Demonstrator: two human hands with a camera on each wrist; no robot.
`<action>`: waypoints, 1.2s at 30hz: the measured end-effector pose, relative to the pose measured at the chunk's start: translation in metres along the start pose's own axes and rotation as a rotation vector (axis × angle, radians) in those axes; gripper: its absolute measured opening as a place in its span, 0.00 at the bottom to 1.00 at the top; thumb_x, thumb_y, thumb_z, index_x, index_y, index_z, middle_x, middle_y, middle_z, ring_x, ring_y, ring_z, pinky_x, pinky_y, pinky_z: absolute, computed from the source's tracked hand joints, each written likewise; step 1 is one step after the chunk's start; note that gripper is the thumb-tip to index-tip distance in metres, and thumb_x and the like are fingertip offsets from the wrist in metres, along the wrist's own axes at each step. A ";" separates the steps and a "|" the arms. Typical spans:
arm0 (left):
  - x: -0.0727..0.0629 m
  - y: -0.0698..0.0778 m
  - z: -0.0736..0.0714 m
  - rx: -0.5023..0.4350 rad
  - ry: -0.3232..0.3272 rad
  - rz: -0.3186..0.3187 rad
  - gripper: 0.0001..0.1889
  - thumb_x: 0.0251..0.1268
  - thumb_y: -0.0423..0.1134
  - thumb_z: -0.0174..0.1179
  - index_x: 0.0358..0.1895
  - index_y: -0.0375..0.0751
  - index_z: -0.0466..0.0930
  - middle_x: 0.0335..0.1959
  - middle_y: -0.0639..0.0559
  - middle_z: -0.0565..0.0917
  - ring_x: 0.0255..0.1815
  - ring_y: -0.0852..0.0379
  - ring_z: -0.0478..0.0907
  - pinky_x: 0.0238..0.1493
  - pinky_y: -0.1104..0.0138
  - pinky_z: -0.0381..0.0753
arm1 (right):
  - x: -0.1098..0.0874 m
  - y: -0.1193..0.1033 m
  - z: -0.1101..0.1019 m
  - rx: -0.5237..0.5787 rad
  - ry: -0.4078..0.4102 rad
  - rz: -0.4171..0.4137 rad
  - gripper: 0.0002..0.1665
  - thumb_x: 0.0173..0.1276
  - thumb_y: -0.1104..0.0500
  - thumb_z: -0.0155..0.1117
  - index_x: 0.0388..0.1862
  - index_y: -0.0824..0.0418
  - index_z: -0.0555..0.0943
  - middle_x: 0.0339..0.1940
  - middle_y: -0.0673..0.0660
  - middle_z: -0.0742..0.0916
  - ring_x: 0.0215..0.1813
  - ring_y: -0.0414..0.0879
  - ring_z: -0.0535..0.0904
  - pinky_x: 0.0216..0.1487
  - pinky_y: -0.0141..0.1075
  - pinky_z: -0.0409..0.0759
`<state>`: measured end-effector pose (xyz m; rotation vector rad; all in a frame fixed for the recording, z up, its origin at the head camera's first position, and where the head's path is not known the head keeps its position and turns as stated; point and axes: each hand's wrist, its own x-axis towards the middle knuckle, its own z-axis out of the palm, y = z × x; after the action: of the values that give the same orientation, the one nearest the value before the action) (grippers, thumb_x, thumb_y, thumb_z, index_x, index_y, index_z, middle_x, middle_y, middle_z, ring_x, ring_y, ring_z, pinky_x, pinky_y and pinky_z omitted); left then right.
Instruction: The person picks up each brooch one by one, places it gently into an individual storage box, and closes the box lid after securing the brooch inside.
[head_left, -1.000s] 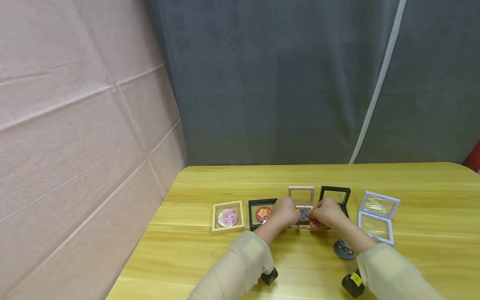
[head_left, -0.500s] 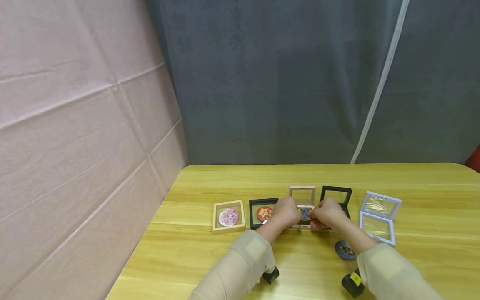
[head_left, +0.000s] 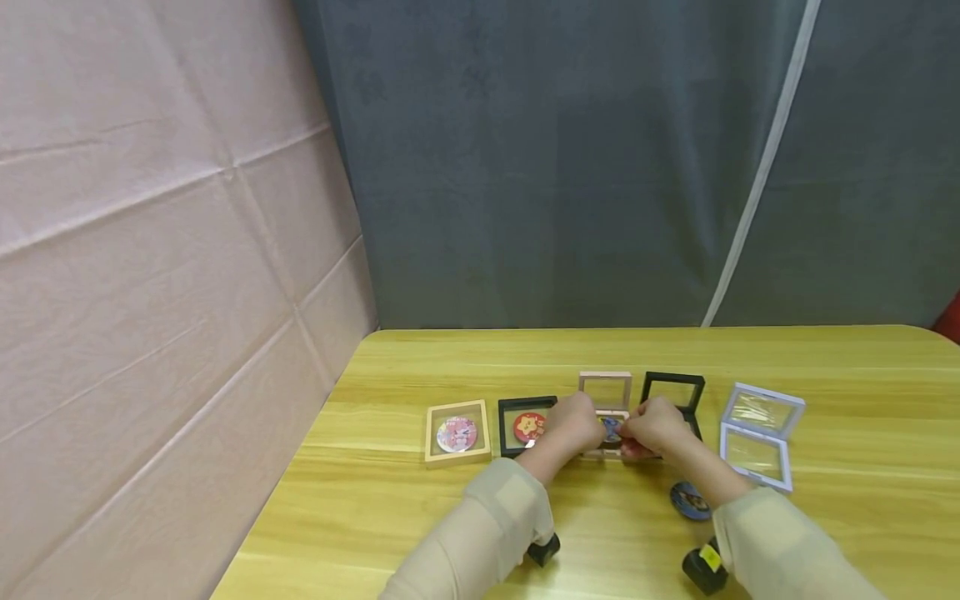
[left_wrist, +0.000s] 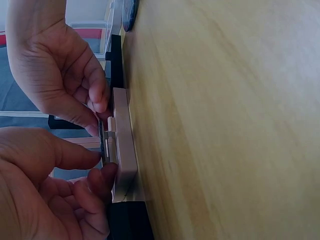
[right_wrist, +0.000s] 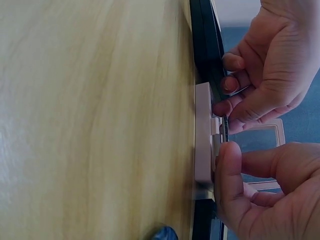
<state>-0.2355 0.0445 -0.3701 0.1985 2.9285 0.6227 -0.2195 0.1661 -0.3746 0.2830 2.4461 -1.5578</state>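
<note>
A: Farthest left on the surface, you have a cream frame around a pink badge.

B: Next, a black frame around a red badge, partly covered by your left hand.

A: That thumb and its fingers come almost together, pinching one edge of a blue badge; your right hand pinches the opposite edge.

B: So you have it at the near half of the pink frame, whose lid stands raised?

A: Yes, though your fingers hide whether it touches inside; I can't tell.

B: Then an open black frame, a loose badge nearer you, and an open white frame.
</note>
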 end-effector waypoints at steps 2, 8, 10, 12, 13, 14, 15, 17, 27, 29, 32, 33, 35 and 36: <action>0.000 0.001 0.000 0.010 0.000 0.000 0.13 0.49 0.36 0.60 0.13 0.45 0.68 0.13 0.53 0.70 0.12 0.59 0.63 0.13 0.69 0.61 | 0.001 0.000 0.000 0.000 0.003 0.003 0.05 0.59 0.70 0.56 0.25 0.73 0.73 0.15 0.57 0.80 0.15 0.40 0.78 0.22 0.32 0.78; 0.001 0.003 0.000 0.082 0.015 -0.008 0.12 0.49 0.39 0.61 0.14 0.45 0.70 0.15 0.54 0.71 0.14 0.59 0.65 0.14 0.69 0.64 | 0.003 0.001 0.001 -0.023 0.019 0.002 0.06 0.59 0.70 0.57 0.25 0.73 0.73 0.13 0.57 0.80 0.15 0.40 0.78 0.22 0.32 0.78; 0.002 0.004 0.001 0.109 0.025 -0.013 0.11 0.49 0.40 0.62 0.15 0.46 0.71 0.16 0.54 0.72 0.16 0.59 0.66 0.15 0.68 0.65 | 0.002 0.001 0.001 -0.039 0.029 0.000 0.06 0.59 0.69 0.58 0.25 0.72 0.73 0.13 0.57 0.80 0.15 0.40 0.78 0.21 0.31 0.78; 0.002 0.005 0.001 0.122 0.031 -0.022 0.11 0.49 0.41 0.62 0.17 0.46 0.72 0.17 0.55 0.72 0.16 0.59 0.66 0.15 0.68 0.65 | 0.002 0.001 0.001 -0.054 0.036 -0.002 0.07 0.59 0.69 0.58 0.24 0.72 0.73 0.13 0.57 0.80 0.15 0.40 0.79 0.21 0.32 0.78; 0.002 0.006 0.001 0.128 0.035 -0.026 0.10 0.49 0.41 0.62 0.17 0.46 0.72 0.17 0.55 0.72 0.16 0.59 0.66 0.16 0.68 0.66 | 0.002 0.001 0.001 -0.060 0.038 -0.002 0.07 0.59 0.68 0.58 0.24 0.72 0.73 0.13 0.57 0.80 0.15 0.41 0.79 0.21 0.32 0.78; 0.002 0.006 0.002 0.130 0.038 -0.029 0.10 0.48 0.41 0.62 0.17 0.46 0.72 0.17 0.55 0.72 0.16 0.59 0.67 0.16 0.68 0.66 | 0.002 0.002 0.001 -0.063 0.040 -0.001 0.07 0.59 0.68 0.58 0.24 0.72 0.73 0.13 0.57 0.80 0.15 0.41 0.79 0.21 0.32 0.78; 0.002 0.006 0.002 0.134 0.040 -0.030 0.10 0.48 0.42 0.62 0.17 0.46 0.72 0.17 0.55 0.72 0.17 0.59 0.67 0.16 0.68 0.66 | 0.003 0.002 0.001 -0.064 0.040 -0.001 0.07 0.59 0.68 0.58 0.24 0.72 0.73 0.13 0.57 0.80 0.16 0.41 0.79 0.21 0.32 0.78; 0.002 0.006 0.003 0.147 0.046 -0.029 0.11 0.49 0.43 0.63 0.17 0.46 0.72 0.17 0.55 0.73 0.17 0.59 0.67 0.17 0.67 0.66 | 0.004 0.002 0.002 -0.065 0.041 0.004 0.08 0.60 0.68 0.58 0.24 0.72 0.74 0.13 0.57 0.81 0.16 0.41 0.79 0.21 0.32 0.78; 0.002 0.008 0.003 0.224 0.091 0.023 0.09 0.48 0.44 0.63 0.18 0.48 0.74 0.20 0.56 0.75 0.19 0.60 0.69 0.18 0.65 0.68 | 0.008 0.006 0.001 -0.072 0.058 0.002 0.07 0.58 0.69 0.58 0.23 0.72 0.75 0.11 0.56 0.81 0.14 0.41 0.78 0.20 0.31 0.77; 0.002 0.009 0.004 0.247 0.096 0.030 0.08 0.47 0.43 0.63 0.19 0.48 0.74 0.20 0.56 0.75 0.19 0.61 0.69 0.16 0.66 0.67 | 0.008 0.006 0.002 -0.074 0.060 -0.002 0.06 0.58 0.69 0.58 0.23 0.72 0.74 0.11 0.56 0.80 0.14 0.41 0.78 0.19 0.31 0.77; 0.003 0.010 0.005 0.286 0.113 0.038 0.08 0.46 0.43 0.63 0.19 0.49 0.74 0.21 0.56 0.76 0.20 0.61 0.70 0.16 0.66 0.67 | 0.009 0.006 0.002 -0.073 0.066 0.004 0.07 0.58 0.69 0.58 0.23 0.72 0.74 0.11 0.56 0.80 0.14 0.41 0.78 0.19 0.31 0.77; 0.003 0.010 0.005 0.298 0.119 0.041 0.07 0.46 0.43 0.63 0.19 0.50 0.74 0.21 0.56 0.77 0.20 0.61 0.70 0.16 0.67 0.68 | 0.009 0.006 0.003 -0.074 0.066 0.002 0.07 0.58 0.69 0.58 0.23 0.72 0.74 0.11 0.56 0.80 0.14 0.40 0.78 0.19 0.31 0.77; 0.003 0.010 0.006 0.316 0.138 0.046 0.07 0.46 0.43 0.63 0.19 0.50 0.75 0.21 0.56 0.78 0.21 0.61 0.72 0.16 0.66 0.68 | 0.009 0.006 0.003 -0.077 0.068 0.000 0.07 0.58 0.69 0.58 0.22 0.72 0.74 0.11 0.56 0.80 0.14 0.40 0.78 0.20 0.31 0.77; 0.003 0.010 0.006 0.322 0.147 0.048 0.06 0.46 0.43 0.63 0.19 0.50 0.76 0.22 0.56 0.78 0.21 0.61 0.73 0.16 0.66 0.68 | 0.008 0.006 0.004 -0.079 0.070 -0.003 0.07 0.58 0.69 0.58 0.22 0.72 0.75 0.11 0.56 0.80 0.14 0.40 0.78 0.19 0.31 0.77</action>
<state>-0.2363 0.0567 -0.3718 0.2679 3.1597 0.1731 -0.2256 0.1658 -0.3838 0.3253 2.5548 -1.4714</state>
